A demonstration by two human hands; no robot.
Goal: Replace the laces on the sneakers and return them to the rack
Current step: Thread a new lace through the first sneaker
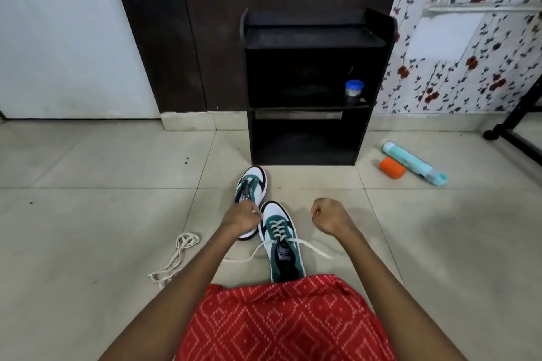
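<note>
At the bottom centre, my lap in red patterned cloth (281, 319). Just beyond it the near sneaker (283, 246) stands on the tiled floor (102, 214), toe away from me. Its white lace is threaded, with the loose ends (315, 249) trailing left and right, untied.

My left hand (240, 218) is curled tight, fingertips bunched between the two sneakers. My right hand (328, 215) is a loose fist right of the near toe. I cannot tell whether either grips a lace.

The far sneaker (252, 184) sits touching the near one, its lacing looking slack. A spare bundle of laces (176, 258) lies at lower left.

The dark rack (311, 138) stands at centre top, with a blue-lidded jar (354, 90) on its middle shelf.

Risks, as I judge them:
- An uneven tug could pull one loose end back through its eyelets.
- My left forearm could snag the end beneath it.
- The floor bundle could be mistaken for the fresh laces.
- Shelving the sneakers could knock the jar.
</note>
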